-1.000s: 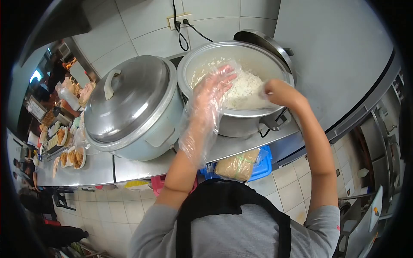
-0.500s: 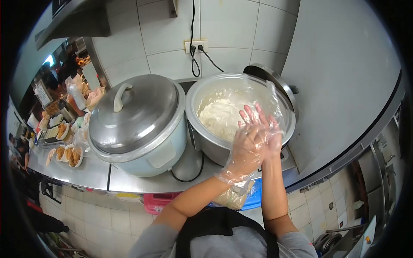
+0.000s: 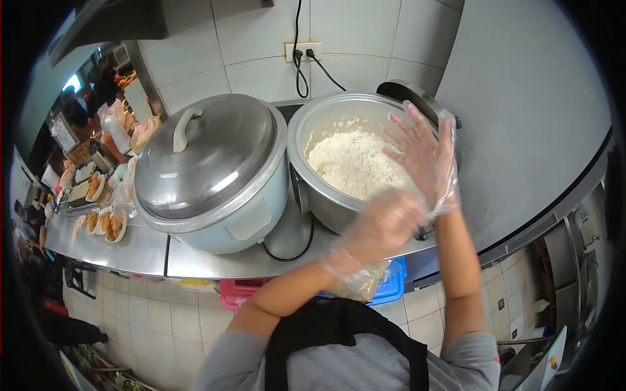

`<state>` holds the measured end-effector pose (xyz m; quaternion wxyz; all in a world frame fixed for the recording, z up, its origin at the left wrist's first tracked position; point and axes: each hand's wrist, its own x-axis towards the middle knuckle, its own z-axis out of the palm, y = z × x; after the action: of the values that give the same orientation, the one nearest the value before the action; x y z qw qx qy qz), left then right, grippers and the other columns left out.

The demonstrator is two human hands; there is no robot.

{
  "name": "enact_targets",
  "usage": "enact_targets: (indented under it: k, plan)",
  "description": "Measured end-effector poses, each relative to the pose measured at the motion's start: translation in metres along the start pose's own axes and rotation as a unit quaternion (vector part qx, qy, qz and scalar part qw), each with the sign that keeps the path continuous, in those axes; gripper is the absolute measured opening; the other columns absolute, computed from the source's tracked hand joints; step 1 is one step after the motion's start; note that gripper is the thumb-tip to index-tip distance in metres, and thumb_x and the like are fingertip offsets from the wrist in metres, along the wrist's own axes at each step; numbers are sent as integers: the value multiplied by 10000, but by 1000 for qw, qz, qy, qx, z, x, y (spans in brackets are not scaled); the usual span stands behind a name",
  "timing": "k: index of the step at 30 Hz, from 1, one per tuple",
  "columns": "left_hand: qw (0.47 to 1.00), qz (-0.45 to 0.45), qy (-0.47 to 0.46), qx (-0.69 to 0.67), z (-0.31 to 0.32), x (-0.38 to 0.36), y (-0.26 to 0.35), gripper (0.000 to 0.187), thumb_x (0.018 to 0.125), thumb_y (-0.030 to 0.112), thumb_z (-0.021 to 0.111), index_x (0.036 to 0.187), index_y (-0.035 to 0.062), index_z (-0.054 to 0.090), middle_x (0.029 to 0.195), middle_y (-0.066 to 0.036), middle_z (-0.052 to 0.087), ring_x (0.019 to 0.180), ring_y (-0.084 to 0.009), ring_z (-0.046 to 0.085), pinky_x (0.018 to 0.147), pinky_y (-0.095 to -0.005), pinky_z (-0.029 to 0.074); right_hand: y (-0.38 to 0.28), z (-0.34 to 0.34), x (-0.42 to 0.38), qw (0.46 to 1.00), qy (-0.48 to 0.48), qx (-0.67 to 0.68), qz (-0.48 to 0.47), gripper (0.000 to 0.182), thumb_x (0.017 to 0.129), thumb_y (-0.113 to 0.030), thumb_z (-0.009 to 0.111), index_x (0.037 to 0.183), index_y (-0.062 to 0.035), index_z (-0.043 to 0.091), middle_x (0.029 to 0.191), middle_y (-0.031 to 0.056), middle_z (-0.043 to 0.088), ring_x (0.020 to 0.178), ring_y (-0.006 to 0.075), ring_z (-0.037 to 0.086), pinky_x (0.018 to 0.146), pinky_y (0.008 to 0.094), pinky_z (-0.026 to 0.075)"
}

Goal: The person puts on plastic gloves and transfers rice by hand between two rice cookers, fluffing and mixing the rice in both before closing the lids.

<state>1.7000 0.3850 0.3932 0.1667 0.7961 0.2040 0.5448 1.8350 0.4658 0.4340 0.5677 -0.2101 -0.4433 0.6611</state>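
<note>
Spread open, holding nothing, in crinkled transparent plastic glove (image 3: 445,197): right hand (image 3: 420,155). Partly curled just beside: blurred left hand (image 3: 391,216), grip impossible to tell. Below: grainy white rice (image 3: 352,163) in round, metal-rimmed rice cooker (image 3: 336,114).

Two hands: left hand (image 3: 390,218), right hand (image 3: 422,159). Two clear plastic gloves (image 3: 447,189), one per hand. Two big cookers: left cooker (image 3: 222,238), right cooker (image 3: 332,212). Two lids: closed lid (image 3: 222,163) on left, second lid (image 3: 417,98) far right. One wall outlet (image 3: 318,47), two plugs (image 3: 298,56). Two plastic bins near, below counter (image 3: 195,262): one pink bin (image 3: 235,293), one blue bin (image 3: 393,287).
</note>
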Motion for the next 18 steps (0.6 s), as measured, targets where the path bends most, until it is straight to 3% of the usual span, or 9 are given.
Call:
enact_targets:
  k: [2, 4, 7, 9, 11, 13, 14, 16, 18]
  plan:
    - [971, -192, 143, -13, -37, 7, -22, 141, 865, 135, 491, 869, 14, 564, 796, -93, 576, 764, -175, 558, 710, -296, 438, -10, -10, 21, 981, -6, -189, 49, 783, 763, -670, 388, 1265, -70, 356, 1153, 132, 450, 1063, 249, 436, 907, 385, 332]
    - [933, -200, 291, -69, -52, 7, -73, 219, 908, 168, 408, 931, -7, 538, 769, -64, 570, 736, -111, 526, 680, -267, 431, -6, -21, 43, 930, -37, -348, 115, 688, 813, -600, 370, 1209, -41, 427, 1104, 130, 488, 1045, 229, 456, 915, 366, 339]
    - [928, -287, 233, 45, -53, -7, -105, 223, 911, 191, 409, 968, 11, 527, 737, -62, 553, 688, -109, 521, 644, -255, 428, 37, -48, 89, 842, -112, -482, 214, 612, 854, -549, 327, 1202, -63, 455, 1160, 134, 479, 1065, 247, 454, 948, 388, 326]
    - [918, -331, 215, 40, -54, -5, -107, 221, 910, 202, 413, 966, 20, 525, 720, -56, 543, 651, -105, 514, 618, -254, 428, 65, -34, 108, 706, -236, -659, 103, 579, 867, -517, 319, 1200, -65, 460, 1220, 134, 455, 1081, 258, 450, 948, 389, 323]
    - [902, -383, 199, 33, -55, -2, -107, 219, 910, 213, 417, 964, 29, 523, 703, -51, 533, 614, -101, 506, 591, -253, 427, 90, -23, 124, 678, -324, -641, 158, 568, 861, -475, 373, 1238, -52, 421, 1291, 155, 393, 1165, 272, 398, 969, 380, 316]
    - [907, -377, 168, 79, -55, 3, -107, 159, 900, 157, 405, 914, 36, 506, 654, -81, 551, 534, -153, 524, 538, -292, 440, 107, -6, 141, 572, -421, -638, 298, 590, 842, -434, 442, 1277, -43, 366, 1322, 151, 359, 1240, 259, 321, 994, 357, 306]
    - [915, -350, 178, 95, -53, 2, -109, 162, 896, 162, 413, 885, 28, 504, 634, -91, 548, 533, -157, 531, 527, -308, 434, 118, -14, 142, 575, -422, -633, 302, 590, 842, -434, 442, 1277, -43, 366, 1322, 151, 359, 1240, 259, 321, 994, 357, 306]
    - [909, -368, 161, 113, -53, 2, -112, 166, 896, 162, 414, 882, 23, 502, 639, -98, 550, 531, -157, 531, 526, -310, 434, 136, -18, 130, 480, -458, -695, 277, 584, 832, -391, 481, 1286, -44, 360, 1316, 162, 364, 1245, 267, 312, 995, 342, 311]
    - [902, -384, 151, 131, -54, 0, -114, 170, 895, 162, 414, 879, 17, 501, 644, -105, 552, 528, -158, 532, 525, -312, 433, 115, -10, 107, 495, -433, -703, 271, 611, 823, -407, 497, 1288, -39, 352, 1309, 170, 370, 1238, 268, 322, 999, 350, 301]
